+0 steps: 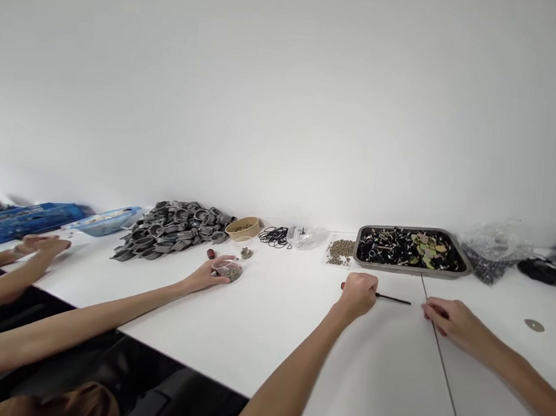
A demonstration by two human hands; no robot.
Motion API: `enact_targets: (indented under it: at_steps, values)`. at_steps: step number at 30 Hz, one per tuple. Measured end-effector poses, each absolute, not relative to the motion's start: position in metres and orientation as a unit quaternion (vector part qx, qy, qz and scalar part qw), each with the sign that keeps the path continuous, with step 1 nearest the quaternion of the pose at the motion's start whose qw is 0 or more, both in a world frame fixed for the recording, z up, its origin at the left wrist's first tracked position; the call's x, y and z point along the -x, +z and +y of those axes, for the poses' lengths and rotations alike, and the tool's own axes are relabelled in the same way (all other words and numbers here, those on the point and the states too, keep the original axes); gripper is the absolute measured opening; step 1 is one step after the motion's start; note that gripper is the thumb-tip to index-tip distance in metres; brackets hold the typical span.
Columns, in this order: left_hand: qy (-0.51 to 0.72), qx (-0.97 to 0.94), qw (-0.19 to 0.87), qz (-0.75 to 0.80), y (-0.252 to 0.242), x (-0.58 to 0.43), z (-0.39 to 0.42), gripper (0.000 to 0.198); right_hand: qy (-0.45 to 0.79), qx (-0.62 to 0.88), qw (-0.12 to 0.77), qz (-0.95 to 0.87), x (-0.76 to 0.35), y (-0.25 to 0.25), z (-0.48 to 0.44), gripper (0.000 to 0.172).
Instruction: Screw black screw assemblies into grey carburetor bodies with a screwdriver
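Screwdriver [393, 298] lies over the white table [380, 377], in front of the parts tray [410, 271], roughly level, its dark shaft pointing right. The person's left hand [360, 291] is closed around the handle; only a red end shows past the fist on the far side from the shaft. Right hand [451, 319] sits just beyond the tip, apart from it, fingers curled with thumb and forefinger brought together; cannot tell whether a small part is pinched there. Handling estimate: light overall, with more bulk at the handle; shaft thin, stiff, probably metal, unlikely to bend or break in ordinary use. Handle surface mostly hidden, so its friction is not judged; the bare shaft is likely smoother and would probably roll between fingers. Best hold: full wrap on the handle, as here, with fingertips steadying the shaft only lightly. Tip detail too small to read.
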State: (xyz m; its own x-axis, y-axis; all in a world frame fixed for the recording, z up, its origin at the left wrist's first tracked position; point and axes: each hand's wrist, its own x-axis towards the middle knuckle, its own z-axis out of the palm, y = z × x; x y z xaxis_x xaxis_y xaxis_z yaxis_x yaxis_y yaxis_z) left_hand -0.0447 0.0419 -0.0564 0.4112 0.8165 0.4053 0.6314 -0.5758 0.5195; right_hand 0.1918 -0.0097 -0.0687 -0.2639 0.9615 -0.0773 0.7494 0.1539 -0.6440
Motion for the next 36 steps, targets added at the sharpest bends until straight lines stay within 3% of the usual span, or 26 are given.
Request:
enact_targets:
  at_steps: [11,18,23,36]
  values:
    - [0.276,-0.821,0.177,0.467,-0.066,0.052,0.045,0.021,0.279,0.598,0.191,-0.727,-0.19,-0.064,-0.013,0.039]
    - [0.269,-0.824,0.183,0.464,-0.059,0.049,0.038,0.023,0.196,0.634,0.264,-0.7,-0.188,-0.073,-0.013,0.031]
    - [0.269,-0.821,0.183,0.469,-0.059,0.05,0.04,0.023,0.236,0.655,0.306,-0.65,-0.191,-0.076,-0.013,0.032]
    - [0.285,-0.813,0.19,0.471,-0.069,0.052,0.046,0.021,0.23,0.65,0.23,-0.687,-0.182,-0.065,-0.014,0.045]
